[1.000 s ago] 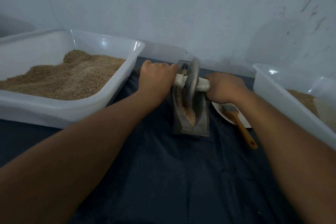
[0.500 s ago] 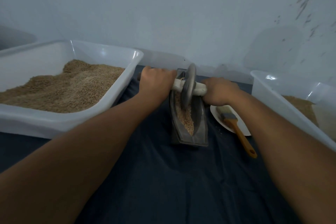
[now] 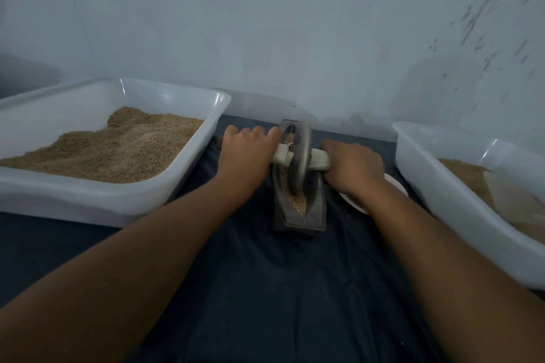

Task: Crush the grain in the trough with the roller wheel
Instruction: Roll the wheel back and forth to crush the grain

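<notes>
At the left of the frame the big white tub (image 3: 118, 197) of grain stood close to your left forearm, and its near corner left only a narrow strip of dark cloth (image 3: 265, 289) on the counter for that arm to move in. Your left hand (image 3: 246, 153) was clenched around the left end of the pale axle (image 3: 320, 160), knuckles up. In the middle of the frame the trough (image 3: 317, 209) lay with its long axis going straight away from you, toward the wall, and the grain (image 3: 296, 205) was inside it. The roller wheel (image 3: 300, 156) stood upright in the groove, about at the middle of its length. Your right hand (image 3: 352, 169) was grasping the right end of the axle, so both hands were equally near, one on each side. I judge the stroke had to go along this axis, forward or back. Under your right wrist a white plate (image 3: 396, 186) was partly hidden, and the second tub (image 3: 442, 197) at the right edge limited the room there too.
</notes>
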### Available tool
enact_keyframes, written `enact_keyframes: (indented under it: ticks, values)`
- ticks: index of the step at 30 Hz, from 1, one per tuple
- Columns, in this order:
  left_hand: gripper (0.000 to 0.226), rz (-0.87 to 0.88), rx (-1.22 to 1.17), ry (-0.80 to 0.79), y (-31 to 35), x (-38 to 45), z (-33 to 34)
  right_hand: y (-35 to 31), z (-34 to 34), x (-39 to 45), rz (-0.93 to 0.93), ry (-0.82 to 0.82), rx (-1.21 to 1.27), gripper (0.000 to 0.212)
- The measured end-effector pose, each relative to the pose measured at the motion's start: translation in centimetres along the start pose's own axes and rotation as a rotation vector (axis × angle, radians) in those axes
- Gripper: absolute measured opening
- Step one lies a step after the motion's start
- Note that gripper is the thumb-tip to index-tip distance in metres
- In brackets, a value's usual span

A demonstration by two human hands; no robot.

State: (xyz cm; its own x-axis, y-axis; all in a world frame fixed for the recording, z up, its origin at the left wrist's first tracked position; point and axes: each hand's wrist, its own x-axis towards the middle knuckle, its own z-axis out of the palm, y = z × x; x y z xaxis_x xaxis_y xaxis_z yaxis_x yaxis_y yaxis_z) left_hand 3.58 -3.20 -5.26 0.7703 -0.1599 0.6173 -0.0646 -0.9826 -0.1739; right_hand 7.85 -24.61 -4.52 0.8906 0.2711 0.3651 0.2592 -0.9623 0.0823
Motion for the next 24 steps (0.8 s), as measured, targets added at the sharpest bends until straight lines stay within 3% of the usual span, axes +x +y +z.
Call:
enact_keyframes:
  ticks: [9, 19, 24]
  values:
    - [0.046, 0.018, -0.004, 0.018, 0.8, -2.2, -2.3, -0.6, -1.3, -5.2, -0.012, 0.106, 0.032, 0.026]
    - [0.028, 0.038, 0.007, 0.087, 1.1, -4.0, -2.0, -1.1, -1.8, -6.2, -0.043, 0.170, 0.041, 0.022]
    - [0.033, 0.036, -0.019, 0.044, 0.6, -3.0, -1.6, -1.0, -1.4, -4.5, -0.040, 0.165, 0.008, 0.021]
